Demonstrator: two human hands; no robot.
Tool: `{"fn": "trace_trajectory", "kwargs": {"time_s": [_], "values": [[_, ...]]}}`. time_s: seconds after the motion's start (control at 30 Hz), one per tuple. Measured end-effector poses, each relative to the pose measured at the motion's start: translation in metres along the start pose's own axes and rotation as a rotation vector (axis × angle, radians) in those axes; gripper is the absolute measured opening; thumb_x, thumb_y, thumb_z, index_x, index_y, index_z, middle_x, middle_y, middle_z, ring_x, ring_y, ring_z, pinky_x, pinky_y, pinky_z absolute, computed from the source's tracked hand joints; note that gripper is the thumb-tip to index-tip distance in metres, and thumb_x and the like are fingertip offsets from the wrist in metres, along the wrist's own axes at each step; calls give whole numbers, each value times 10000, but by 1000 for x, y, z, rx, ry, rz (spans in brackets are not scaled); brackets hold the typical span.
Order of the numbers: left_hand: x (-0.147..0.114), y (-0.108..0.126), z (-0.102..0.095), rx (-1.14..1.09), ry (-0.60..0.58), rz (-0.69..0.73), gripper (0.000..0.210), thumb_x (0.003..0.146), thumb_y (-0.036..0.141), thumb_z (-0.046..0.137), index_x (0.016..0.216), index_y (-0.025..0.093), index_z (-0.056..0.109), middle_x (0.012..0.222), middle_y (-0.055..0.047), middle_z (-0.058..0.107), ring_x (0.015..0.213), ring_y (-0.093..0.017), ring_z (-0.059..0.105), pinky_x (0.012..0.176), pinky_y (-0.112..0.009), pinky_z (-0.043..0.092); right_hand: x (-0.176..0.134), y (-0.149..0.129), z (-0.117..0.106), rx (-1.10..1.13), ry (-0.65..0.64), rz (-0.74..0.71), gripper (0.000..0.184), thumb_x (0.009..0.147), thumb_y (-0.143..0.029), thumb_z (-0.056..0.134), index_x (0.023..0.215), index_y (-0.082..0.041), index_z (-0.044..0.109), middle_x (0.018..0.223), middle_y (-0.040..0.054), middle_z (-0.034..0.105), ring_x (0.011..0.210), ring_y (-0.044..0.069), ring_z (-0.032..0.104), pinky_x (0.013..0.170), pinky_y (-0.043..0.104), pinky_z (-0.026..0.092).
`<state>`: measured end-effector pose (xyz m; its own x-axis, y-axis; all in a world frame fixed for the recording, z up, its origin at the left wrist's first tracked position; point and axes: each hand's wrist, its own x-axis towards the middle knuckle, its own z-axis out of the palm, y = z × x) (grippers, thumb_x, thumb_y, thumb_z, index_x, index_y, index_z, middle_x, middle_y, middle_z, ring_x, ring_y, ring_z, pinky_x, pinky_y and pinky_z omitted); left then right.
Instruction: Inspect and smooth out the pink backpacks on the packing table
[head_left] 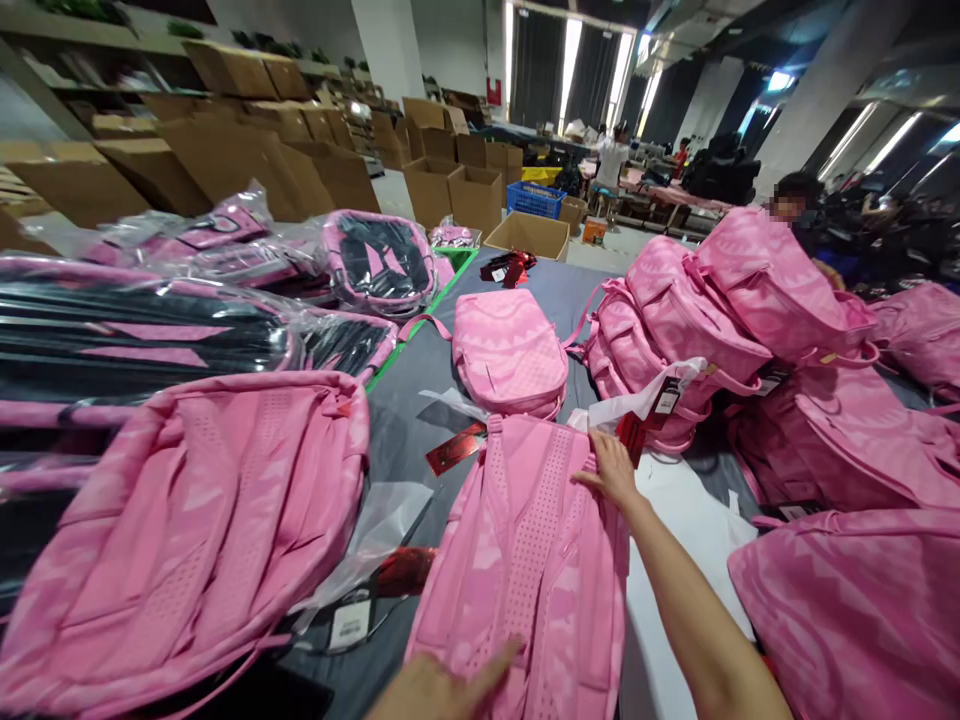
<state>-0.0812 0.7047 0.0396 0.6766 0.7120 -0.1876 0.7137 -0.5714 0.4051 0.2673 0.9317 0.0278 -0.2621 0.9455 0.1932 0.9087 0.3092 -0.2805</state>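
Observation:
A pink backpack point(525, 560) lies straight in front of me with its straps and dotted back padding facing up. My right hand point(613, 470) rests at its upper right edge, thumb spread away from the fingers. Low in the view, my left hand point(450, 685) is partly cut off; its index finger stretches across the backpack's lower middle. A red tag point(455, 448) sticks out at the upper left of this backpack. Just beyond it is a smaller pink bag point(511, 352). Another strapped pink backpack point(217, 500) lies to the left, with a white label point(350, 624) between the two.
Pink backpacks point(697, 310) are piled on the right, beside white paper point(686, 540). Plastic-wrapped bags point(150, 335) are stacked on the left. Red tags point(508, 268) lie farther back on the grey table point(409, 400). Cardboard boxes point(457, 190) and a blue crate point(535, 200) stand beyond. A person point(799, 205) is behind the pile.

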Motion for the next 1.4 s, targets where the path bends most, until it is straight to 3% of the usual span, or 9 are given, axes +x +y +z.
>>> {"fn": "trace_trajectory", "kwargs": {"time_s": [0.07, 0.17, 0.27, 0.37, 0.57, 0.87, 1.17, 1.3, 1.4], "values": [[42, -38, -40, -61, 321, -136, 587, 982, 487, 446, 1524, 262, 437, 703, -17, 727, 633, -202, 691, 694, -300, 539, -2, -1, 4, 23, 57, -21, 899, 737, -543, 808, 1480, -182, 455, 1409, 188, 577, 1299, 344, 532, 1093, 492, 422], [133, -93, -104, -73, 630, -384, 785, 903, 588, 527, 1532, 139, 388, 1387, -191, 637, 1277, -319, 608, 1065, -446, 487, -6, -1, 14, 105, 179, -38, 827, 744, -484, 806, 1445, -200, 471, 1367, 164, 600, 1273, 337, 554, 1083, 502, 444], [215, -116, -131, -185, 539, -378, 840, 752, 556, 700, 1418, 81, 511, 1484, -250, 543, 1387, -386, 512, 1130, -513, 442, -11, 1, 26, 196, 284, -51, 725, 759, -426, 783, 1391, -228, 488, 1294, 129, 631, 1209, 325, 588, 1038, 501, 484], [256, -110, -111, -250, 505, -203, 661, 754, 459, 754, 1307, 124, 612, 1347, -188, 666, 1274, -336, 615, 1114, -484, 479, -23, -1, 41, 224, 416, 12, 638, 799, -414, 743, 1354, -234, 484, 1256, 122, 637, 1191, 334, 587, 1052, 554, 462], [228, -103, -50, -118, 720, 40, 414, 940, 280, 601, 1347, 204, 596, 1386, -147, 642, 1319, -284, 582, 1125, -521, 501, -64, -26, 58, 189, 497, 72, 488, 936, -362, 582, 1386, -223, 453, 1277, 135, 633, 1237, 321, 579, 1075, 589, 444], [187, -126, 25, 70, 625, 116, 429, 1015, 113, 399, 1382, 219, 593, 1265, -94, 729, 1224, -215, 652, 1046, -388, 559, -102, -17, 53, 16, 179, -40, 480, 965, -305, 550, 1438, -264, 485, 1292, 93, 684, 1209, 300, 635, 1055, 528, 510], [285, -118, -47, 47, 142, -214, 383, 974, 170, 379, 1159, 74, 701, 1170, -228, 708, 1141, -326, 644, 1018, -480, 493, -37, 2, 108, -185, 52, 93, 377, 968, -328, 507, 1285, -147, 601, 1152, 169, 693, 1027, 324, 638, 959, 522, 518], [265, -94, -56, 73, 164, -226, 565, 983, 513, 456, 1345, 116, 630, 1312, -250, 657, 1250, -394, 586, 1076, -557, 427, -19, -3, 118, -256, 91, 131, 321, 951, -279, 503, 1199, -128, 641, 1025, 175, 686, 965, 325, 622, 911, 513, 509], [232, -72, -31, 40, 226, -102, 922, 832, 795, 513, 1575, 274, 352, 1628, -248, 336, 1476, -533, 287, 1125, -783, 201, -15, -13, 124, -293, 125, 171, 309, 925, -236, 525, 1179, -121, 658, 1032, 192, 688, 991, 341, 622, 932, 528, 501]]}}
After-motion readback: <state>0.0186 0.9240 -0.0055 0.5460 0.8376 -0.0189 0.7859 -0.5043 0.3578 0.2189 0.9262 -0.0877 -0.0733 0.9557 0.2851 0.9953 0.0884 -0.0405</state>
